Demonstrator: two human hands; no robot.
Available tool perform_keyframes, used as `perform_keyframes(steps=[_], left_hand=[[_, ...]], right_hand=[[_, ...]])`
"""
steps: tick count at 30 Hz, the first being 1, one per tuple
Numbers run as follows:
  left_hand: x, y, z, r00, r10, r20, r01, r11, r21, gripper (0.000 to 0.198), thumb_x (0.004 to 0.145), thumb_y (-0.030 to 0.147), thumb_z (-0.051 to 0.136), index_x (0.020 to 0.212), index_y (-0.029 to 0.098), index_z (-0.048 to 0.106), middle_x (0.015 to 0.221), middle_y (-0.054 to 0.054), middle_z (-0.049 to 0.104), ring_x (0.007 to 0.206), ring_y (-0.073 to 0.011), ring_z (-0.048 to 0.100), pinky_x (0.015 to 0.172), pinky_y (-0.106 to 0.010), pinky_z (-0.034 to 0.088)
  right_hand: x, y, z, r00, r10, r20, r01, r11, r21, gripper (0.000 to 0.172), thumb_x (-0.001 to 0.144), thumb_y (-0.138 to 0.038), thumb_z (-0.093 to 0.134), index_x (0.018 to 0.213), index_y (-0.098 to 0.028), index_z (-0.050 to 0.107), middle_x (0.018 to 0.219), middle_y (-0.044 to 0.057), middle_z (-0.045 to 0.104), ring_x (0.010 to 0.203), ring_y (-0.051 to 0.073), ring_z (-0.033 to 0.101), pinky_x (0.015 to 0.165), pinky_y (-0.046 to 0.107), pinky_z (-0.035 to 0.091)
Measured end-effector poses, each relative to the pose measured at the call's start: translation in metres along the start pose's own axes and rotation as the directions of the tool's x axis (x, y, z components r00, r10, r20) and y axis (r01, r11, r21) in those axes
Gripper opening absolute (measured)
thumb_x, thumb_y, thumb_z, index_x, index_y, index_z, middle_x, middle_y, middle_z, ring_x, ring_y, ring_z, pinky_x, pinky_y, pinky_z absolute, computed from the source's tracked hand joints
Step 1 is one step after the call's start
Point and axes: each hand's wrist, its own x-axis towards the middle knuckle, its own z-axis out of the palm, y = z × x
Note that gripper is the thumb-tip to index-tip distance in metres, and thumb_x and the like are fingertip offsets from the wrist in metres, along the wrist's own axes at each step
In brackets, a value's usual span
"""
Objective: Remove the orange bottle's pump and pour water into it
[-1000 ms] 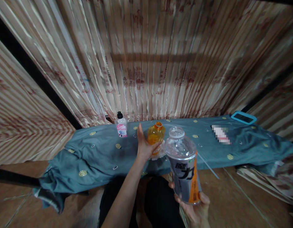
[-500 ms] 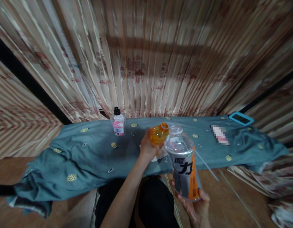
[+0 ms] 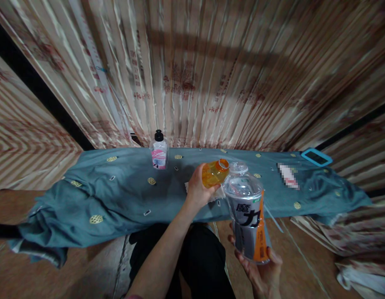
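My left hand [image 3: 198, 189] is wrapped round a small orange see-through bottle [image 3: 213, 174], its uncapped mouth tipped to the right. Close beside that mouth is the neck of a large clear plastic bottle [image 3: 247, 220] with a silver, black and orange label. My right hand [image 3: 259, 265] grips this bottle low down, near its base. It leans slightly to the left, and its neck looks uncapped. Whether the two mouths touch, I cannot tell. Behind my left hand, part of a crumpled whitish wrapper or tissue [image 3: 217, 194] lies on the cloth.
A teal cloth with pineapple prints [image 3: 130, 191] covers the long narrow surface. On it stand a clear bottle with a black cap [image 3: 159, 153], a blue-rimmed dark object [image 3: 317, 157] and a blurred-out packet [image 3: 287, 175]. A thin pale strip [image 3: 273, 218] hangs at the front edge. Curtains surround it.
The orange bottle has tilted further to the right in my left hand, its mouth now nearer the large bottle's neck. Both bottles sit slightly further right in view, which has shifted a little.
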Motion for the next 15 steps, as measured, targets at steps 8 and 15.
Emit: perform_keyframes(steps=[8, 15], left_hand=[[0.001, 0.001, 0.002, 1.0, 0.007, 0.022, -0.007, 1.0, 0.008, 0.07, 0.058, 0.017, 0.077, 0.121, 0.018, 0.045, 0.118, -0.011, 0.059, 0.111, -0.0265, 0.057, 0.098, -0.044, 0.046], [0.002, 0.0, 0.001, 0.999, 0.026, 0.026, -0.026, 1.0, 0.006, 0.069, 0.059, 0.018, 0.077, 0.12, 0.019, 0.046, 0.118, -0.01, 0.058, 0.112, -0.0267, 0.056, 0.099, -0.044, 0.045]], right_hand=[[-0.011, -0.01, -0.003, 0.998, -0.033, -0.046, 0.032, 0.999, -0.01, 0.071, 0.057, -0.031, 0.079, 0.124, -0.036, 0.055, 0.108, 0.007, 0.073, 0.089, 0.032, 0.071, 0.056, 0.035, 0.061], [-0.021, -0.019, 0.008, 0.988, -0.084, -0.127, 0.071, 0.992, -0.108, 0.072, 0.06, -0.033, 0.079, 0.128, -0.032, 0.052, 0.099, 0.005, 0.077, 0.084, 0.033, 0.072, 0.06, 0.039, 0.061]])
